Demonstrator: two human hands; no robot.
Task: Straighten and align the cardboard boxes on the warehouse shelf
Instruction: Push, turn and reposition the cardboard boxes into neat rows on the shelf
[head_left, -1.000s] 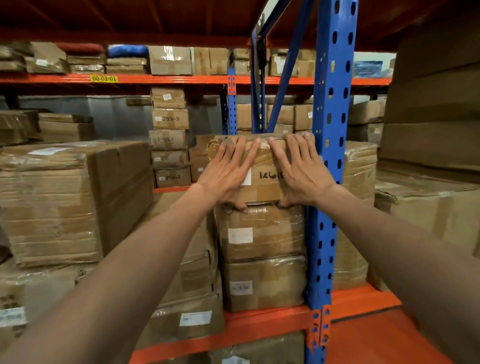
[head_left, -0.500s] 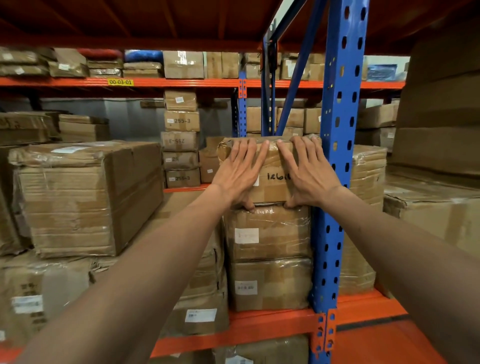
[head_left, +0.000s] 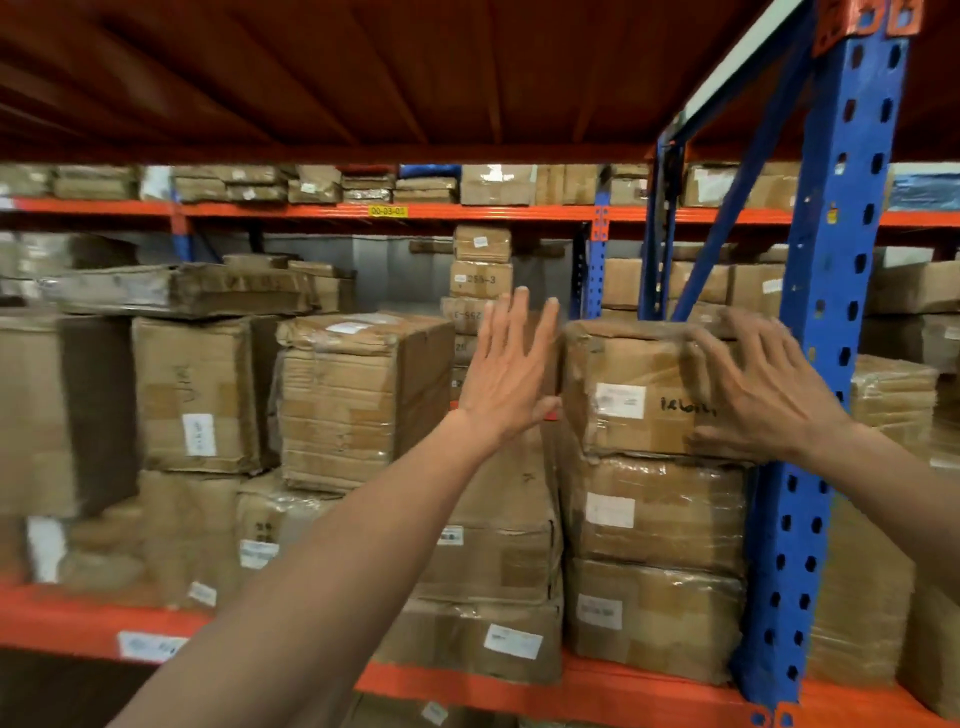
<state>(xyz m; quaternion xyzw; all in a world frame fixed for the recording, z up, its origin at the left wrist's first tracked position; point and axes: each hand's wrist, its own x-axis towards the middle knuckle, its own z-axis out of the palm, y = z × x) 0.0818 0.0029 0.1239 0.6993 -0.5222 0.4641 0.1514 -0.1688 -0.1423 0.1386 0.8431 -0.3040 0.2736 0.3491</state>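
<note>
The top box (head_left: 639, 384) is brown, with shiny clear wrap, a white label (head_left: 620, 400) and black writing (head_left: 687, 407). The two boxes under it (head_left: 654, 519) are brown too, each with a white label. The big box (head_left: 363, 400) to the left is light brown with lines across its front and a white label on top. The post (head_left: 826, 364) is blue with dark holes in rows. The shelf beam (head_left: 597, 693) is orange. The far beam (head_left: 311, 210) is orange with a small yellow tag (head_left: 387, 211) with black marks. The roof above (head_left: 363, 73) is dark red-brown.
</note>
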